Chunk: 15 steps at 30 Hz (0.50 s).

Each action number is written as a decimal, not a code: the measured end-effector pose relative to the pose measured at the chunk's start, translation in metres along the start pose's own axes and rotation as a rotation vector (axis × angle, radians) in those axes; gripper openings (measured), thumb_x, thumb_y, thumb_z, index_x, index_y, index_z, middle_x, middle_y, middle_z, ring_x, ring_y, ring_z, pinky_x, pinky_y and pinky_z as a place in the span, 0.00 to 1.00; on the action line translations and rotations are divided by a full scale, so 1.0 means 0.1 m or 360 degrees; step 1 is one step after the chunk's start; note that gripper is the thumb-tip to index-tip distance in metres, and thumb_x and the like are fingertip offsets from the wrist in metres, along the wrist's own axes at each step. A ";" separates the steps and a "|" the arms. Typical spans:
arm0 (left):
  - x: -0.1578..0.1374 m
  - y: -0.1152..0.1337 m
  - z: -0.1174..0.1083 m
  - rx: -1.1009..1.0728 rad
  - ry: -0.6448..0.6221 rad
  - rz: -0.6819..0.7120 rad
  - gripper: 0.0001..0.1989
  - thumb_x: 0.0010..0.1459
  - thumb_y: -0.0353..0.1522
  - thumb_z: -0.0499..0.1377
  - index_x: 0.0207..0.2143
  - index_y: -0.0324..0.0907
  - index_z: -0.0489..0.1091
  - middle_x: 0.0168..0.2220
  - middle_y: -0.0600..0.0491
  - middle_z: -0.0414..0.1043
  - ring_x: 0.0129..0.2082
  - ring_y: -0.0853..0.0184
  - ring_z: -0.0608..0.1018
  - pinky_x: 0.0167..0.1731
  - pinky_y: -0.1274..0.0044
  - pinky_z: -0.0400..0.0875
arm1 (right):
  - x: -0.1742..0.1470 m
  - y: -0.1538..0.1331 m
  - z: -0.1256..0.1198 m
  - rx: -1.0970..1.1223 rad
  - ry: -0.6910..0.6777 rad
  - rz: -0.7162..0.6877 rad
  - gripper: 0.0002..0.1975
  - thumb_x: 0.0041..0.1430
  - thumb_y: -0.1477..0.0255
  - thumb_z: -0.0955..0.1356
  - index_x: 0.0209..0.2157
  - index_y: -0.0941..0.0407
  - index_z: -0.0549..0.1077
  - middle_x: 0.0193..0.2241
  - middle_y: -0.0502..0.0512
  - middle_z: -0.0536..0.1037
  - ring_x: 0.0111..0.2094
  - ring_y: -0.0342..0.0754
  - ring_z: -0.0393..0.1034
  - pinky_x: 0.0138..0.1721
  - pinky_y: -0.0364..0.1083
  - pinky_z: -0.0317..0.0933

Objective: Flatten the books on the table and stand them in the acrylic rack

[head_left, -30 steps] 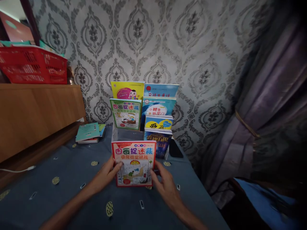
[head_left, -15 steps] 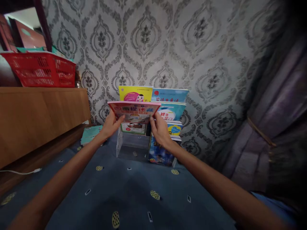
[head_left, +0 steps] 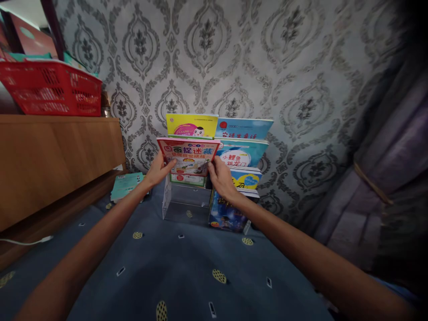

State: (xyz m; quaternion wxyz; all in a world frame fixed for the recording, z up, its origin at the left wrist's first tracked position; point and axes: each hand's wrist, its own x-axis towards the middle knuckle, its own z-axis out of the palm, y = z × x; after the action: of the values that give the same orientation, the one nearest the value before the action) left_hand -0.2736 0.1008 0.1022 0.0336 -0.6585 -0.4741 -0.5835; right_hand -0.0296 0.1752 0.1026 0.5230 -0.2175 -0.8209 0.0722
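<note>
A red-and-pink picture book (head_left: 189,156) is held upright by its two sides. My left hand (head_left: 157,171) grips its left edge, thumb on the front cover; my right hand (head_left: 221,177) closes on its right edge. It stands in front of a yellow book (head_left: 190,125) and a mostly covered green-edged book (head_left: 187,180), in the left column of a clear tiered book rack (head_left: 180,213). The rack's lowest left tier shows no book. The right column holds a blue book (head_left: 245,128), a teal book (head_left: 256,151), a yellow-and-blue book (head_left: 249,179) and a dark blue book (head_left: 224,215).
Teal books (head_left: 125,187) lie stacked left of the rack on a dark blue patterned cloth (head_left: 187,267). A wooden cabinet (head_left: 60,156) at left carries a red basket (head_left: 50,89). Patterned wallpaper (head_left: 207,67) rises behind; a tied curtain (head_left: 364,196) hangs at right. A white cable (head_left: 30,242) lies at left.
The red-and-pink book has tipped more upright and moved slightly lower against the rack, so its front cover now shows. Both hands keep hold of it. The view has shifted a little.
</note>
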 end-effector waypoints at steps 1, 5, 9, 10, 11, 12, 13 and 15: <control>-0.01 -0.03 0.01 -0.0008 -0.0018 -0.0007 0.27 0.61 0.44 0.60 0.58 0.40 0.61 0.53 0.44 0.73 0.54 0.55 0.75 0.57 0.62 0.68 | 0.00 0.02 0.02 -0.0018 -0.0015 0.0018 0.09 0.66 0.64 0.56 0.36 0.52 0.61 0.33 0.56 0.73 0.35 0.52 0.66 0.39 0.50 0.60; -0.01 -0.11 0.03 0.0024 -0.0025 -0.0057 0.25 0.62 0.43 0.59 0.57 0.40 0.62 0.50 0.45 0.74 0.52 0.56 0.76 0.54 0.64 0.70 | 0.04 0.08 0.05 -0.0114 -0.0095 0.0109 0.08 0.65 0.65 0.57 0.35 0.52 0.62 0.31 0.57 0.73 0.34 0.53 0.67 0.38 0.50 0.61; 0.04 -0.12 0.04 0.0218 0.0011 -0.0147 0.20 0.61 0.40 0.59 0.52 0.39 0.63 0.43 0.48 0.75 0.46 0.57 0.77 0.49 0.65 0.72 | 0.13 0.08 0.04 -0.0191 -0.0211 0.0166 0.08 0.63 0.67 0.59 0.39 0.54 0.66 0.34 0.60 0.76 0.37 0.56 0.71 0.40 0.52 0.63; 0.05 -0.11 0.04 0.0298 0.0011 -0.0172 0.19 0.61 0.39 0.59 0.51 0.39 0.63 0.41 0.48 0.75 0.43 0.57 0.77 0.48 0.66 0.72 | 0.15 0.07 0.03 -0.0184 -0.0207 0.0152 0.09 0.63 0.69 0.59 0.41 0.55 0.67 0.36 0.62 0.77 0.39 0.57 0.71 0.42 0.53 0.64; 0.06 -0.10 0.04 0.0381 0.0009 -0.0191 0.17 0.61 0.38 0.59 0.49 0.39 0.63 0.38 0.49 0.74 0.40 0.58 0.77 0.46 0.66 0.72 | 0.17 0.06 0.02 -0.0162 -0.0187 0.0124 0.11 0.62 0.69 0.59 0.44 0.56 0.67 0.39 0.63 0.78 0.41 0.58 0.72 0.45 0.54 0.64; 0.06 -0.10 0.04 0.0455 0.0009 -0.0203 0.16 0.61 0.37 0.58 0.48 0.39 0.63 0.36 0.49 0.73 0.38 0.58 0.77 0.44 0.66 0.72 | 0.19 0.05 0.01 -0.0128 -0.0154 0.0086 0.14 0.62 0.70 0.60 0.47 0.57 0.67 0.43 0.64 0.77 0.44 0.58 0.72 0.47 0.55 0.65; 0.07 -0.09 0.04 0.0513 0.0015 -0.0206 0.15 0.61 0.36 0.57 0.48 0.39 0.63 0.35 0.50 0.73 0.36 0.59 0.77 0.43 0.67 0.72 | 0.20 0.03 0.00 -0.0089 -0.0115 0.0046 0.16 0.63 0.70 0.60 0.51 0.57 0.66 0.45 0.64 0.77 0.46 0.58 0.71 0.49 0.56 0.64; 0.07 -0.10 0.05 0.0576 0.0047 -0.0192 0.14 0.62 0.35 0.56 0.49 0.39 0.62 0.34 0.50 0.72 0.34 0.60 0.76 0.41 0.68 0.72 | 0.21 0.01 -0.03 -0.0037 -0.0047 -0.0017 0.20 0.63 0.71 0.60 0.56 0.57 0.64 0.48 0.64 0.76 0.49 0.57 0.70 0.51 0.57 0.64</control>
State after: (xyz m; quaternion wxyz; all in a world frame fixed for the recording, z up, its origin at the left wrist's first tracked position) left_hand -0.2776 0.1129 0.1009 0.1235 -0.6035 -0.6093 -0.4993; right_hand -0.0342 0.1850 0.1207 0.5086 -0.2181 -0.8305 0.0629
